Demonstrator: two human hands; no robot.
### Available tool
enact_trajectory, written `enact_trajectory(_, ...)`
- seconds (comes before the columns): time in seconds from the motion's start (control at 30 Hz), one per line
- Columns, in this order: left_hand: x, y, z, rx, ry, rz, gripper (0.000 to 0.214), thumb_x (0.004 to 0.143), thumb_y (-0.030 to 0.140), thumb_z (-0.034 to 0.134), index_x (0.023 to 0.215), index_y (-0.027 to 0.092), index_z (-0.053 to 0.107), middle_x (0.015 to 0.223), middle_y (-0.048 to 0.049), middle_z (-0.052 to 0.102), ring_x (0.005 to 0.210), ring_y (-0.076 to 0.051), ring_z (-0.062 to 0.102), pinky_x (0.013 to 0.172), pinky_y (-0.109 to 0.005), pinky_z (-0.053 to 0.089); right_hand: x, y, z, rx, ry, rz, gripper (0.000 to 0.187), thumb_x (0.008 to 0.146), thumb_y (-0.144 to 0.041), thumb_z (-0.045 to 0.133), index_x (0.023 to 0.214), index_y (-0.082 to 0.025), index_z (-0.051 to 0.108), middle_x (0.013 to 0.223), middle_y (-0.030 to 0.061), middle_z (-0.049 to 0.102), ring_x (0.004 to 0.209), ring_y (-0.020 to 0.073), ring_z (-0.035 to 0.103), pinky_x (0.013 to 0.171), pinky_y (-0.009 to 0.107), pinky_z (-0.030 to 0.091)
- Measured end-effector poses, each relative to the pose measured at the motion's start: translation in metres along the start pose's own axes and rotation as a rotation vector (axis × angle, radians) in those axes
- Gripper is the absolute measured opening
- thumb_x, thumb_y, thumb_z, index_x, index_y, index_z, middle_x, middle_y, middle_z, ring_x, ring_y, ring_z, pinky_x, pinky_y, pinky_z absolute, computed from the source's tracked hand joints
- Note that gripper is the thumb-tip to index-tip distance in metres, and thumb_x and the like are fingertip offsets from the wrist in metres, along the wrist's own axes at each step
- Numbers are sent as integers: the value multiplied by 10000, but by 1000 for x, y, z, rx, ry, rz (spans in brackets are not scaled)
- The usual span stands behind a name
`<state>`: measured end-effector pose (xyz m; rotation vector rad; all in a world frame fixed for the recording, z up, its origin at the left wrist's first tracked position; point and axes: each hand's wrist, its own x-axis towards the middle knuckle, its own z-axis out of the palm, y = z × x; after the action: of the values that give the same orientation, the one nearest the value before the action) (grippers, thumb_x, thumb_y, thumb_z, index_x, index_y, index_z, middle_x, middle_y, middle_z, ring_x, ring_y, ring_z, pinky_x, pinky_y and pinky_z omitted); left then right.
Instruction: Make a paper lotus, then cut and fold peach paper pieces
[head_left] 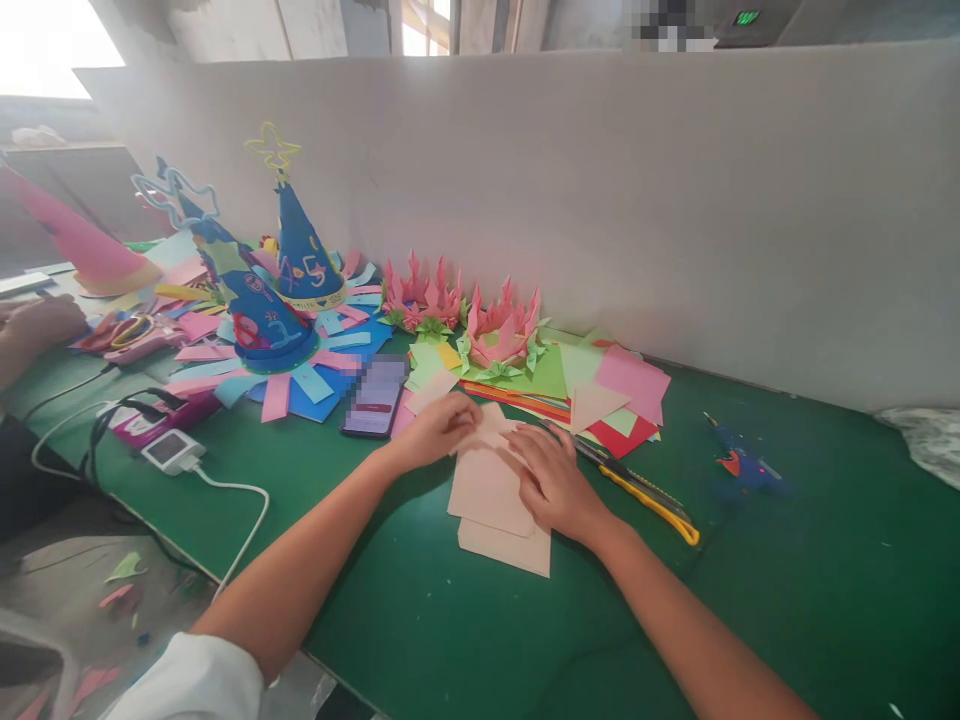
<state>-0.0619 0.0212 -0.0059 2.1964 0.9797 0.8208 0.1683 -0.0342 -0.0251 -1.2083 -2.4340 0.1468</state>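
A pale peach sheet of paper [491, 490] lies on the green table [750, 590], on top of another sheet of the same colour [506, 548]. My left hand [439, 428] pinches the sheet's upper left part, fingers curled together. My right hand [551, 475] rests flat on its right side, fingers stretched over the paper. A yellow utility knife [645, 492] lies just to the right of my right hand.
Folded pink paper flowers [499, 330] and a pile of coloured paper [600, 395] sit behind the hands. A phone [375, 398], blue party hats [300, 255], a blue glue gun [742, 465] and cables [225, 487] are around. Another person's hand [41, 325] is at far left.
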Motion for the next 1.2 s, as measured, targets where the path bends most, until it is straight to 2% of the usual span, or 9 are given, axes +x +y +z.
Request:
enact_trajectory(0.1,1,-17,-5,275,245,-117,236,826,66,359,866,177,564,918,-78,582,902,-204,546,814,-356,459,0,-2,-2,38,0,13,589,762,-61,366,1324,-234,397,1205,92,569,1161,239,485,1018,485,257)
enact_trajectory(0.33,-2,-30,0,641,253,-144,246,867,125,384,907,177,621,1244,-132,510,1183,-292,439,962,-490,398,3,-3,-5,20,-86,-30,640,769,-71,356,1371,-289,359,1323,61,528,1308,273,348,1040,550,159)
enact_trajectory(0.47,-2,-25,2,639,182,-192,288,870,103,353,976,165,613,1261,-141,497,1118,-275,510,935,-461,439,2,-4,-5,63,-41,-13,588,730,-55,370,1281,-253,429,1259,66,555,1273,251,394,1063,529,132)
enact_trajectory(0.57,-1,-21,2,615,162,-196,299,881,119,338,967,163,621,1255,-144,491,1067,-269,549,899,-442,470,1,-4,-5,88,36,6,472,736,-52,386,1158,-242,481,1146,66,593,1156,229,493,1039,485,216)
enact_trajectory(0.73,0,-21,1,571,184,-157,272,886,166,377,925,182,646,1225,-133,501,1064,-276,551,914,-454,462,-1,12,-14,156,359,150,160,822,-113,400,879,-233,489,894,53,621,893,219,581,848,401,392)
enact_trajectory(0.9,0,-24,3,560,188,-159,239,872,178,430,945,192,657,1153,-120,547,1027,-263,552,916,-448,455,-7,53,-27,27,595,332,206,836,-131,374,823,-232,553,867,77,583,892,251,553,777,393,443)
enact_trajectory(1.03,2,-19,3,555,188,-118,233,863,154,444,927,184,667,1085,-101,608,1008,-251,554,919,-433,446,-12,71,-32,-172,513,390,313,845,-131,360,988,-196,631,983,129,590,944,280,552,794,438,423)
enact_trajectory(1.13,4,-10,5,479,210,-20,240,896,189,421,965,194,652,1111,-82,620,1042,-231,547,933,-404,433,-10,56,-33,-401,484,453,309,857,-179,420,1085,-183,628,1241,179,518,1116,369,467,836,533,332)
enact_trajectory(1.2,3,-4,8,394,155,62,241,910,258,440,1070,200,611,1151,-81,612,1095,-223,533,976,-397,403,-6,36,-32,-402,462,400,329,881,-187,409,1149,-209,599,1268,154,528,1135,349,459,865,533,285)
